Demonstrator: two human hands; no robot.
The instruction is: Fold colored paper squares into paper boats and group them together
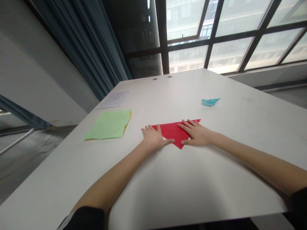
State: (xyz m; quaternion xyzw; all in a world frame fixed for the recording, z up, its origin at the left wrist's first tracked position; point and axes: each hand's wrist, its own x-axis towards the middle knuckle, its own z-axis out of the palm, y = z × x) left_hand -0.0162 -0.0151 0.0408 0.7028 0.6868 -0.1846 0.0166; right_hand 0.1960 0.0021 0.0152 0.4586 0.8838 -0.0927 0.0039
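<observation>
A red sheet of paper (pixel 172 130), folded into a triangle, lies flat on the white table with its long edge away from me and one corner pointing toward me. My left hand (pixel 153 136) rests on its left part, fingers spread and thumb on the near left edge. On the right part lies my right hand (pixel 195 132), also with fingers spread, its thumb by the near corner. Both palms face down and press on the paper without gripping it. The left corner of the triangle is hidden under my left hand.
A small blue folded paper boat (pixel 210 102) sits farther back on the right. To the left lies a stack of green paper (pixel 109 124) with yellow beneath it. Behind that is a printed white sheet (pixel 114 99). The table's near edge (pixel 192 223) runs along the bottom.
</observation>
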